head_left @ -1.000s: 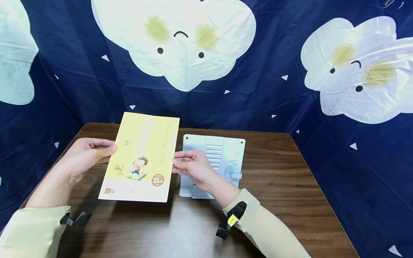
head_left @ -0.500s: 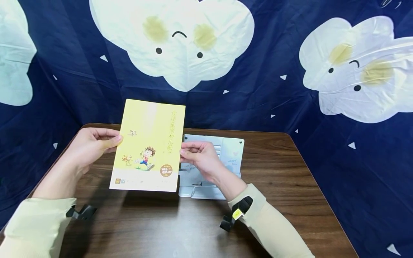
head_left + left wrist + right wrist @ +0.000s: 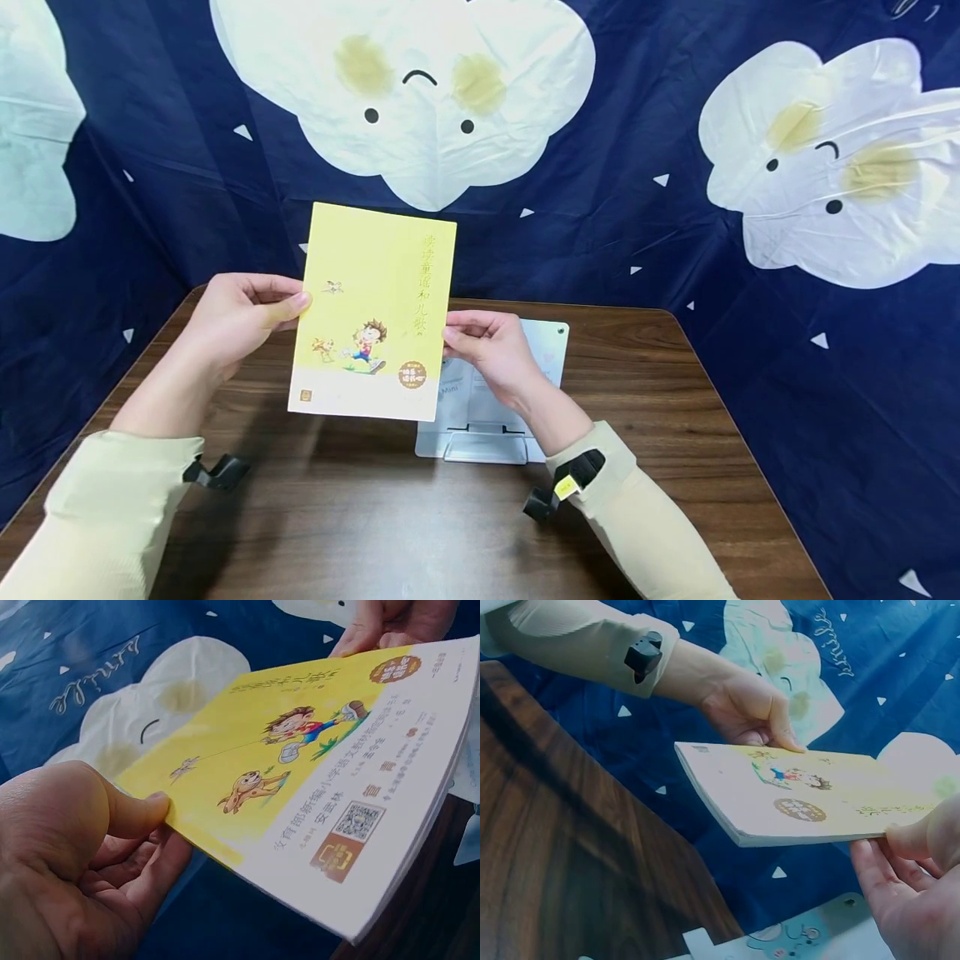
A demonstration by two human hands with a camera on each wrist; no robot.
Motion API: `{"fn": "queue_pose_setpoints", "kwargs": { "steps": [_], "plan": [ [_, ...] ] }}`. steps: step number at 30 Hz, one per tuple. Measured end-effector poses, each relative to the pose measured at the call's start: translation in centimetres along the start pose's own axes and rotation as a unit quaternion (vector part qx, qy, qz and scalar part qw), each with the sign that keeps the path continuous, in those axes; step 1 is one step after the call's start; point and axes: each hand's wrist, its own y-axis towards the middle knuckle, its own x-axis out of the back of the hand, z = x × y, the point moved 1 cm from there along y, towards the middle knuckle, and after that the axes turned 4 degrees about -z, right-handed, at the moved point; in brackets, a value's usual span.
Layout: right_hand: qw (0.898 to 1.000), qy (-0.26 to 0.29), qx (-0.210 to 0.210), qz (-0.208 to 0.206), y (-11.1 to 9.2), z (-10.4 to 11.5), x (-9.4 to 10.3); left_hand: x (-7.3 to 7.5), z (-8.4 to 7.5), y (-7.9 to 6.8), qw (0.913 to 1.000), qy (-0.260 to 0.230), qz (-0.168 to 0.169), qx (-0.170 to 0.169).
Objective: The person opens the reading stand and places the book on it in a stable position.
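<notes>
A thin yellow and white book (image 3: 371,317) is held up above the table, its cover with a cartoon running child facing me. My left hand (image 3: 247,321) pinches its left edge, thumb on the cover and fingers behind. On the opposite edge my right hand (image 3: 498,354) pinches it the same way. The left wrist view shows the left thumb (image 3: 146,810) lying on the cover of the closed book. Behind the right hand a pale blue book stand (image 3: 495,448) lies on the table, partly hidden by the book and hand.
The brown wooden table (image 3: 645,467) has its far edge close to a dark blue cloth backdrop (image 3: 630,150) printed with white clouds. Each sleeve carries a black wrist camera, the left one (image 3: 217,472) and the right one (image 3: 562,487).
Both hands have raised the book and shifted it to the right, tilting it more upright. It now covers more of the stand's left side, and more of the stand's lower ledge shows.
</notes>
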Motion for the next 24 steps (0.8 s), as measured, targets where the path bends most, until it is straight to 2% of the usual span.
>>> {"fn": "queue_pose_setpoints", "kwargs": {
  "steps": [8, 13, 24],
  "plan": [
    [0.998, -0.034, 0.042, -0.016, 0.4, 1.0, 1.2, -1.5, -1.0, 0.5, 0.9993, -0.022, -0.016, -0.026],
    [0.996, -0.057, 0.063, -0.029, 0.6, 1.6, 2.0, -2.5, -1.7, 0.7, 0.9983, -0.039, -0.029, -0.031],
    [0.988, -0.110, 0.096, -0.060, 0.7, 3.0, 3.9, -4.6, -2.9, 1.4, 0.9962, -0.068, -0.030, -0.045]
  ]
}}
